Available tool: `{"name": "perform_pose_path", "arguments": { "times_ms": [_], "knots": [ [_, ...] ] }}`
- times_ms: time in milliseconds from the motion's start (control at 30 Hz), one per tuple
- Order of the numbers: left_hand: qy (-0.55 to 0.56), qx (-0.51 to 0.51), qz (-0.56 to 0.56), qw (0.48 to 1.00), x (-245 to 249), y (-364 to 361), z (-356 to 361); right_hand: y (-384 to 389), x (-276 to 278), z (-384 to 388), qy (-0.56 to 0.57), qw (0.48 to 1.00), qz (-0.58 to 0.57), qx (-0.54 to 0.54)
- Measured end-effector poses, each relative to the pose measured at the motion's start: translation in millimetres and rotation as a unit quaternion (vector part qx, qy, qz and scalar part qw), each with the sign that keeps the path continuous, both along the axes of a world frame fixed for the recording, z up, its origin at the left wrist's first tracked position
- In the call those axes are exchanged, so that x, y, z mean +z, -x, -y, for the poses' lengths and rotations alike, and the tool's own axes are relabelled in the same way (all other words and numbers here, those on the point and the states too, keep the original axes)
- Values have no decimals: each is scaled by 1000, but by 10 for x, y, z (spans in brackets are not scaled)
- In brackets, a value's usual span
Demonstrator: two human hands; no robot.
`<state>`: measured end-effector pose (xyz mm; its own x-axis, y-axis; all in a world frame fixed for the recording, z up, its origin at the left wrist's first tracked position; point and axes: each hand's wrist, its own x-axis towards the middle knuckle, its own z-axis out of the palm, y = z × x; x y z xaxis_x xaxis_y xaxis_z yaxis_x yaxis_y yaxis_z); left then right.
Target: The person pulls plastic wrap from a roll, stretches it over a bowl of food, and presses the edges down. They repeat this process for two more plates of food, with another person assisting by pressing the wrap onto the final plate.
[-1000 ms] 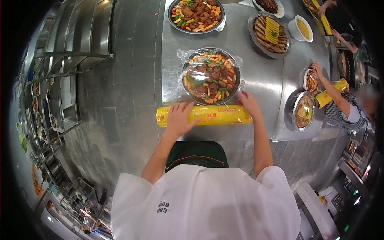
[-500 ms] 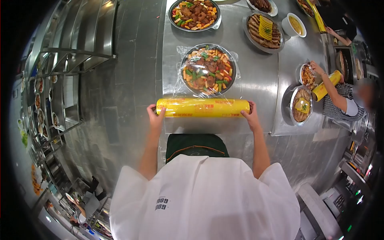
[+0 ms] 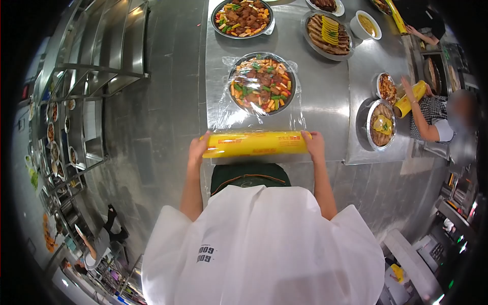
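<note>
A yellow roll of cling film [image 3: 256,144] with red print lies across the front of the steel table, held at both ends. My left hand [image 3: 197,148] is closed round its left end, and my right hand [image 3: 315,146] grips the right end. From the roll a clear sheet of cling film [image 3: 218,113] stretches away over a round dark pan of meat and vegetables [image 3: 262,85]. The sheet overlaps the pan's rim and bunches in wrinkles around its far side.
Behind stands a second pan of the same dish [image 3: 243,19]. To its right are a plate of sliced meat [image 3: 329,35] and a bowl of yellow soup [image 3: 367,25]. At the right a co-worker [image 3: 432,119] handles another yellow roll [image 3: 410,99] beside foil-rimmed dishes. Metal shelving [image 3: 101,46] stands left.
Both hands have drawn the roll toward my body, lengthening the film between it and the pan. The co-worker's hand has shifted away from the small dish.
</note>
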<state>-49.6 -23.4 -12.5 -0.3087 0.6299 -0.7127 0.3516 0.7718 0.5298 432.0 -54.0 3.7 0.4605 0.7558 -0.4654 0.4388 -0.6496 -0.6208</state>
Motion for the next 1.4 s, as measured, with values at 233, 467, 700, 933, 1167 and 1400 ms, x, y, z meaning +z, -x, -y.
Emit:
{"name": "perform_pose_path", "arguments": {
  "times_ms": [233,467,700,933,1167,1400],
  "knots": [
    [-157,48,82,983,46,-126,158,24,159,-104,76,977,181,82],
    [-214,73,-141,964,120,-419,84,1776,503,-1194,-291,790,175,510],
    [-109,58,-91,988,464,-351,34,2947,-277,-1496,-281,606,125,733],
    [-91,-223,-240,940,271,-559,-589,2876,-440,-1727,-321,633,60,702],
    [-227,-211,-231,922,217,-492,-526,2861,-298,-1833,-393,654,87,641],
    [-346,-286,-138,883,380,-384,-190,2851,-474,-1681,-391,614,178,662]
  ]
}}
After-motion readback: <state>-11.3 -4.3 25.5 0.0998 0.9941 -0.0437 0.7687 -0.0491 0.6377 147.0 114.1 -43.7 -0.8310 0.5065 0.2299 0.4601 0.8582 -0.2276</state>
